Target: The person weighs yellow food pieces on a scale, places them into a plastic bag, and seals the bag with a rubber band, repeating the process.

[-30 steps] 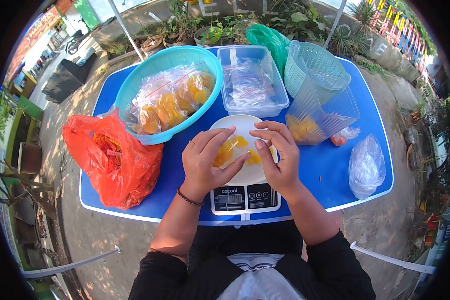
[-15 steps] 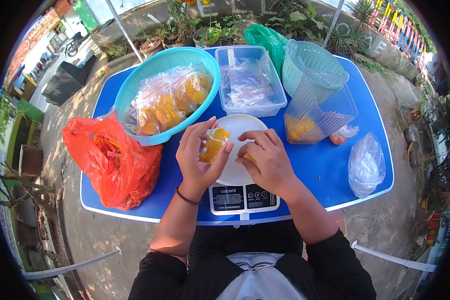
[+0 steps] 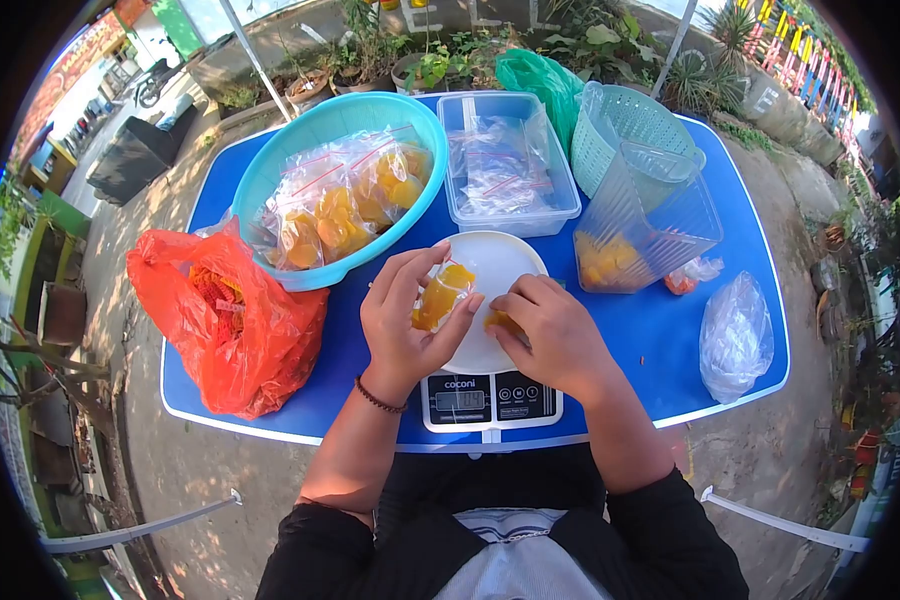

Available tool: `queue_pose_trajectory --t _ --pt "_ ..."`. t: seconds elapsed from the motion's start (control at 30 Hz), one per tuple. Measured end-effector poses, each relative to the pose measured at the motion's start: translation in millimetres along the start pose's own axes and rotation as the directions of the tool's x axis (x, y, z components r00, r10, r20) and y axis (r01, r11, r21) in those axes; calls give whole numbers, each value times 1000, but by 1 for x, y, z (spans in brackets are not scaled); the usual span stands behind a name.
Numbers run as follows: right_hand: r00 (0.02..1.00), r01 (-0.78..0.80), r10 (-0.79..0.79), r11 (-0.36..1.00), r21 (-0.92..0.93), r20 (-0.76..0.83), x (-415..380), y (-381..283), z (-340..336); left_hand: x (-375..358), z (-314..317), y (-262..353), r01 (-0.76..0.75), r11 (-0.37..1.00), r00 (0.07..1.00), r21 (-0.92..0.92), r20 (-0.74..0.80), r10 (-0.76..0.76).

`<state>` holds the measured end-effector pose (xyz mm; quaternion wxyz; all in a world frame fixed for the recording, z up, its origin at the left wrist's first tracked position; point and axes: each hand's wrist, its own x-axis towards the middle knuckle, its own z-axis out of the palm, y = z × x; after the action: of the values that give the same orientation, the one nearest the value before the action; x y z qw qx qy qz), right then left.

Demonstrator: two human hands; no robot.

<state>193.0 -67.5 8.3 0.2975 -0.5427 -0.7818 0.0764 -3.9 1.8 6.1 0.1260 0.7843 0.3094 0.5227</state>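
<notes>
My left hand (image 3: 395, 325) is curled around a small clear plastic bag (image 3: 444, 298) of yellow-orange slices, thumb on its near side. To its right, the fingers of my right hand (image 3: 555, 340) pinch a yellow-orange slice (image 3: 505, 322), partly covered by the fingertips. Both hands are over a round white plate (image 3: 515, 260) on a kitchen scale (image 3: 492, 400), whose display and buttons face me.
Filled zip bags lie in a turquoise basin (image 3: 315, 128). Flat bags fill a clear tub (image 3: 525, 222). Right stand a ribbed clear container (image 3: 675, 225) with orange slices, a green basket (image 3: 625, 115) and a plastic bundle (image 3: 736, 340). A red bag (image 3: 225, 340) sits left.
The bag in my left hand has tilted, showing more of its slices. My right hand has shifted slightly right and down, with the slice between its fingers. The whole view has moved a little.
</notes>
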Motion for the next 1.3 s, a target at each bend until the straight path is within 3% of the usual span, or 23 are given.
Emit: queue_pose_trajectory --t 0.2,0.4,0.5,0.6,0.7,0.83,0.93,1.03,1.13,1.23,1.3 --pt "1000 -13 13 998 -67 6 0 -1 1 -1 2 -2 -23 1000 1000 8 12 23" --pt "994 27 -26 1000 10 -105 1 0 8 -2 5 -3 -54 998 999 34 6 54" --pt "971 76 -59 995 64 -233 4 4 5 -3 5 -3 -77 995 997 68 2 77" --pt "918 -29 172 927 373 -357 4 -3 0 -3 7 -4 -124 987 992 98 14 123" --pt "845 50 356 691 722 -399 3 -1 4 -3 9 -1 -200 975 979 102 58 194" --pt "865 90 407 452 887 -295 4 -7 1 -7 14 6 -239 967 968 85 94 231" --pt "883 88 313 620 780 -348 2 1 10 -6 13 6 -243 966 968 85 80 237" --pt "882 -11 286 807 591 -375 0 4 8 -5 11 6 -237 968 971 84 57 232" --pt "910 -27 230 863 505 -345 1 2 3 -5 11 6 -248 965 968 85 44 245" --pt "921 93 112 867 490 -373 5 3 3 -5 11 6 -254 964 967 81 54 250" --pt "931 88 120 844 530 -346 5 2 -1 -5 10 6 -245 967 969 70 60 241"
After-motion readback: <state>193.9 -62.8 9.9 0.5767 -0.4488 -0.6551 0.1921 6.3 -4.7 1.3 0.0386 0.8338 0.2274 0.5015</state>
